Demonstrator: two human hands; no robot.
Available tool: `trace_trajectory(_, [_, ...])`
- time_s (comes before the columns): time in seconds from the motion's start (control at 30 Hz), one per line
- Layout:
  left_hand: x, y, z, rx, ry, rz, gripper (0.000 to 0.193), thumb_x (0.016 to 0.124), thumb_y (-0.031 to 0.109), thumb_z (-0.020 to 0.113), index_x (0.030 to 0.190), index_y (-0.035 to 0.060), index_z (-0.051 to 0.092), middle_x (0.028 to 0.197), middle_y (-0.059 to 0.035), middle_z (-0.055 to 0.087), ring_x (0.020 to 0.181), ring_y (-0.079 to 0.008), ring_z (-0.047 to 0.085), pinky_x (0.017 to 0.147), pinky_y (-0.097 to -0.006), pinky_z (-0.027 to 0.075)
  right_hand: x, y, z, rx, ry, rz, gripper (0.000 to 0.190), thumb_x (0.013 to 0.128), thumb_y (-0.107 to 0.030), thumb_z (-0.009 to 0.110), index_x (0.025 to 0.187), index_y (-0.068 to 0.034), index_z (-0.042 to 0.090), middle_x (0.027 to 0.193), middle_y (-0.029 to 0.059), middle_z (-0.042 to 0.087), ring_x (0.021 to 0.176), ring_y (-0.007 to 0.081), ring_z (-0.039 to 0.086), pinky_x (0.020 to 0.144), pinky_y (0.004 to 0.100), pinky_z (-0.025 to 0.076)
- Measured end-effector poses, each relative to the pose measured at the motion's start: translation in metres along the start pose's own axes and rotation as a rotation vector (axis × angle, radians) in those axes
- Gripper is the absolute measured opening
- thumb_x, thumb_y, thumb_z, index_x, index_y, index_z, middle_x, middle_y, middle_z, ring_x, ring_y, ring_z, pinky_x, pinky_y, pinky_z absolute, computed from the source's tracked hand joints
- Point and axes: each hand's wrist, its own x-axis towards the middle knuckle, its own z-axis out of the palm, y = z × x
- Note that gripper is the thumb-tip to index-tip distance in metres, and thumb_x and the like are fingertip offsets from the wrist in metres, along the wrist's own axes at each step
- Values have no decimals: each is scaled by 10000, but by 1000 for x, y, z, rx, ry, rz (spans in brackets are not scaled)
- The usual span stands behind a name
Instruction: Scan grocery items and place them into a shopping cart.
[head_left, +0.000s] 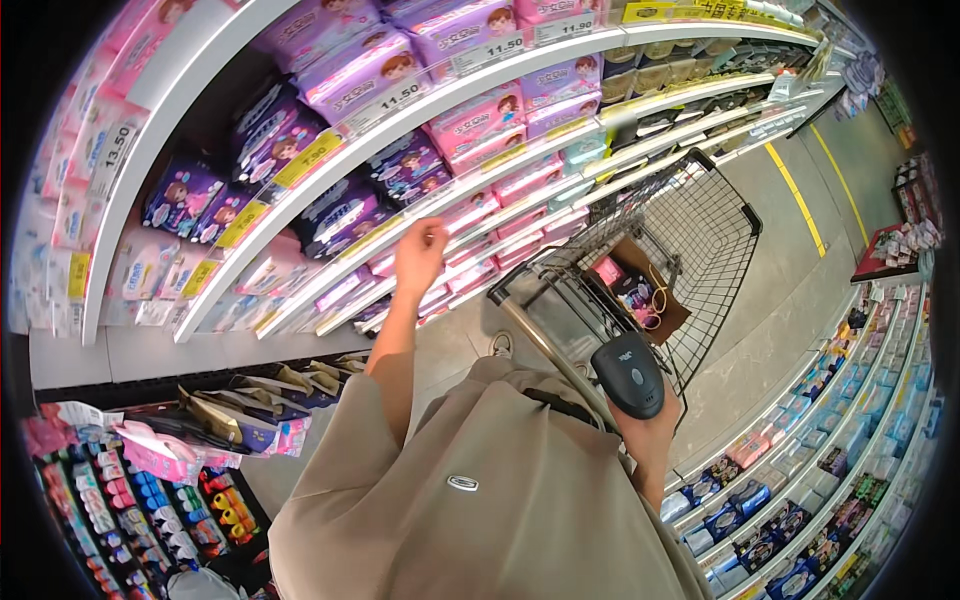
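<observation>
My left hand (421, 255) is raised in front of the shelf rack, its fingers curled in and nothing visible in them. Behind it on the shelves are dark purple packs (405, 169) and pink packs (480, 124) of what look like sanitary pads. My right hand (651, 435) grips a black handheld barcode scanner (628, 375), whose head covers most of the fingers. Under the scanner runs the handle bar of a wire shopping cart (536, 330). An open brown cardboard box (670, 300) rides in the cart, with pink and dark packs (634, 292) inside.
White shelf edges (525, 52) carry yellow and white price tags (307, 159). Hanging packs (247, 412) jut out at the lower left. More stocked shelves (795, 480) line the right side. Yellow floor lines (795, 199) cross the aisle beyond the cart.
</observation>
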Motion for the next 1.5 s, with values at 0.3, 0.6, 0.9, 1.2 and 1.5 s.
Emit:
trace_trajectory(0.3, [45, 5, -93, 542, 460, 409, 486, 768, 158, 701, 1220, 39, 566, 1171, -219, 575, 936, -368, 595, 831, -446, 477, -2, -15, 13, -59, -68, -117, 417, 597, -47, 775, 987, -5, 635, 862, 135, 640, 730, 264, 629, 693, 314, 488])
trace_trajectory(0.6, [76, 28, -74, 632, 181, 211, 794, 707, 316, 763, 1360, 10, 429, 1288, -308, 499, 1199, -437, 466, 994, -457, 405, -18, -10, 2, 63, -47, 0, 399, 642, -58, 763, 1015, 2, 637, 879, 103, 653, 775, 184, 621, 725, 293, 484])
trace_trajectory(0.9, [95, 14, -75, 390, 151, 181, 847, 676, 272, 787, 1361, -21, 385, 1343, -299, 449, 1220, -435, 452, 1003, -429, 403, -26, -3, -3, 39, -21, 7, 408, 666, -66, 753, 1049, 10, 635, 891, 116, 665, 787, 186, 631, 740, 296, 492])
trace_trajectory(1.2, [105, 7, -82, 41, 142, 243, 843, 633, 240, 829, 1311, -54, 424, 1286, -238, 518, 1177, -338, 496, 1026, -332, 359, -29, -6, -4, -22, -21, -18, 398, 675, -74, 755, 1043, 13, 632, 894, 122, 666, 784, 190, 640, 733, 300, 496])
trace_trajectory(1.5, [58, 18, -98, -154, 306, 167, 673, 676, 138, 821, 1230, -55, 491, 1099, -126, 620, 954, -211, 596, 870, -308, 457, -28, -7, -2, -23, -7, -36, 388, 659, -81, 758, 1016, 5, 634, 858, 127, 657, 768, 212, 637, 722, 306, 490])
